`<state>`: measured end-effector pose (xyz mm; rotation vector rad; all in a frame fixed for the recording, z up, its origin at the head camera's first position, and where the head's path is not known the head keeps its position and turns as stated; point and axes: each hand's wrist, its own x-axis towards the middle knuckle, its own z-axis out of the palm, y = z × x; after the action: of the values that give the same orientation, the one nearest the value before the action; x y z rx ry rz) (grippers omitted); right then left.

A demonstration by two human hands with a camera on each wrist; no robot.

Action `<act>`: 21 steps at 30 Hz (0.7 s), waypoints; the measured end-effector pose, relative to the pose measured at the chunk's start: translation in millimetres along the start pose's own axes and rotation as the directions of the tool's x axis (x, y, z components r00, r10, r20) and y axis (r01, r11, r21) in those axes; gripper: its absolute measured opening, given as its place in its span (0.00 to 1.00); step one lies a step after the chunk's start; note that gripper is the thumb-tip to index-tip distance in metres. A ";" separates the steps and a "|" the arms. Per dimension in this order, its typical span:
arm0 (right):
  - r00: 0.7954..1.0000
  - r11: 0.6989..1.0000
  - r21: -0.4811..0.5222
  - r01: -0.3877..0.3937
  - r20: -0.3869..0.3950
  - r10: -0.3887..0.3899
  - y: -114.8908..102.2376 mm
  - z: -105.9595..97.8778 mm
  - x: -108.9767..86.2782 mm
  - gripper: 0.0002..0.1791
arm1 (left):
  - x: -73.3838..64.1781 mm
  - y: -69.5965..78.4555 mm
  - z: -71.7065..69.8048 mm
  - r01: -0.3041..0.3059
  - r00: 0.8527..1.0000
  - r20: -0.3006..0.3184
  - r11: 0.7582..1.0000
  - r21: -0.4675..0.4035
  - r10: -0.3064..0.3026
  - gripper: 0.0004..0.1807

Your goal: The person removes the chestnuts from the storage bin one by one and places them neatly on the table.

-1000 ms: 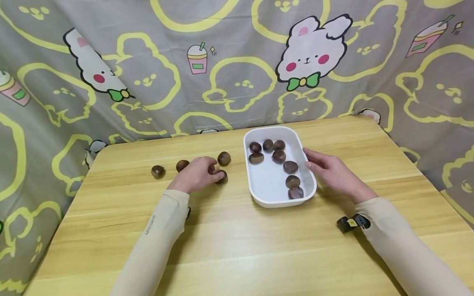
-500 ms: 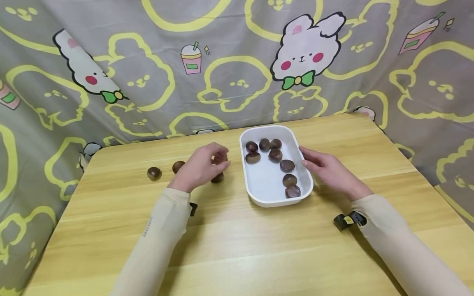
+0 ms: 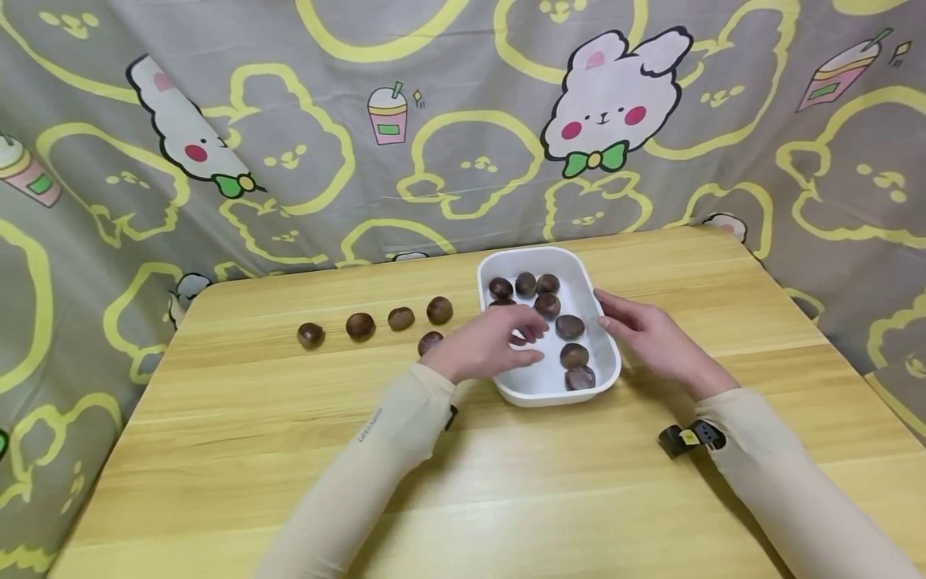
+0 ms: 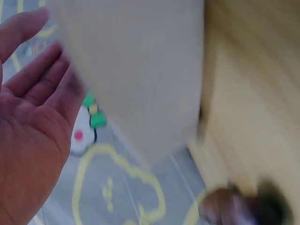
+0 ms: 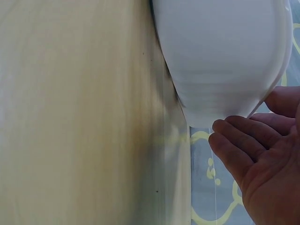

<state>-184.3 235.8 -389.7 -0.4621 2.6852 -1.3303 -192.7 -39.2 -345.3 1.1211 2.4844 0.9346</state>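
Note:
My left hand point(image 3: 492, 346) is over the left side of a white tray point(image 3: 531, 396), thumb and fingers apart. Between them shows a dark brown chestnut point(image 3: 518, 339), partly covered by the fingers. In the left wrist view the palm point(image 4: 33, 140) is bare and the fingertips pass behind the tray's wall point(image 4: 136, 70). My right hand point(image 3: 654, 342) rests against the tray's right side, its nearly straight fingers and thumb at the outer wall and rim, also seen in the right wrist view point(image 5: 267, 150). Several more chestnuts point(image 3: 569, 326) lie in the tray, mostly at the back and right.
Left of the tray, several chestnuts lie on the wooden table point(image 3: 550, 482): a loose row from the leftmost chestnut point(image 3: 311, 335) to one nearer the tray point(image 3: 439, 310), plus a chestnut point(image 3: 431, 344) beside the left wrist. A patterned curtain point(image 3: 463, 145) hangs behind the table's back edge.
My left hand has moved right from the loose chestnuts to over the tray, uncovering the row on the table. My right hand has stayed at the tray's side.

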 end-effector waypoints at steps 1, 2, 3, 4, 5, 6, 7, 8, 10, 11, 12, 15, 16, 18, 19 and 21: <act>1.000 1.000 -0.002 0.000 0.000 0.000 -0.2 -0.3 -0.5 0.30 | 4.6 2.5 4.6 -0.017 1.000 0.018 1.000 0.010 0.017 0.17; 1.000 1.000 -0.003 0.000 0.001 0.000 -0.4 -0.5 -0.9 0.30 | 9.0 4.8 8.7 -0.036 0.999 0.036 0.999 0.018 0.035 0.18; 1.000 1.000 -0.004 0.000 0.002 0.000 -0.6 -0.7 -1.1 0.30 | 13.2 6.8 12.4 -0.049 0.997 0.055 0.999 0.024 0.047 0.18; 1.000 1.000 -0.004 -0.001 0.004 0.001 -0.9 -0.8 -1.3 0.30 | 17.3 8.8 15.8 -0.062 0.996 0.073 0.998 0.031 0.059 0.18; 1.000 1.000 -0.003 0.000 0.005 0.000 -1.2 -1.1 -1.6 0.30 | 21.0 10.7 18.6 -0.073 0.994 0.088 0.997 0.038 0.070 0.17; 1.000 1.000 -0.004 0.000 0.006 0.000 -1.3 -1.3 -1.8 0.30 | 24.1 12.5 20.9 -0.082 0.991 0.105 0.996 0.045 0.077 0.17; 1.000 1.000 -0.007 0.006 0.006 -0.006 -1.1 -1.3 -1.5 0.30 | 26.9 13.8 22.7 -0.089 0.989 0.120 0.995 0.048 0.082 0.17; 1.000 1.000 -0.009 0.007 0.007 -0.007 -1.1 -1.4 -1.2 0.30 | 29.4 15.2 24.3 -0.098 0.987 0.130 0.994 0.049 0.091 0.17; 1.000 1.000 -0.014 0.009 0.009 -0.009 -1.4 -1.8 -1.2 0.30 | 33.3 17.5 27.1 -0.115 0.984 0.144 0.992 0.048 0.107 0.17; 1.000 1.000 -0.016 0.011 0.010 -0.010 -1.5 -2.0 -1.1 0.30 | 34.5 18.5 28.4 -0.120 0.983 0.148 0.992 0.049 0.111 0.18; 1.000 1.000 -0.018 0.012 0.011 -0.012 -1.5 -2.0 -1.0 0.30 | 35.8 19.0 30.0 -0.120 0.982 0.155 0.991 0.050 0.111 0.18; 1.000 1.000 -0.019 0.013 0.012 -0.013 -1.6 -2.1 -0.9 0.30 | 38.5 19.4 35.7 -0.126 0.979 0.171 0.991 0.051 0.115 0.18; 1.000 1.000 -0.020 0.013 0.011 -0.013 -1.6 -2.0 -0.9 0.30 | 39.2 18.9 37.8 -0.128 0.978 0.173 0.990 0.060 0.116 0.18; 1.000 1.000 -0.019 0.014 0.009 -0.014 -1.3 -1.6 -0.6 0.30 | 41.0 17.8 42.0 -0.138 0.977 0.175 0.987 0.083 0.122 0.16; 1.000 1.000 -0.018 0.014 0.007 -0.014 -1.1 -1.4 -0.4 0.30 | 42.0 17.2 43.9 -0.148 0.976 0.171 0.985 0.091 0.131 0.15; 1.000 1.000 -0.013 0.015 0.002 -0.015 -0.9 -1.1 -0.2 0.30 | 44.1 16.7 46.9 -0.159 0.976 0.166 0.981 0.115 0.139 0.14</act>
<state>-184.2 236.1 -388.3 -0.4852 2.6958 -1.3164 -190.6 23.0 -368.9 1.3823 2.3870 0.7014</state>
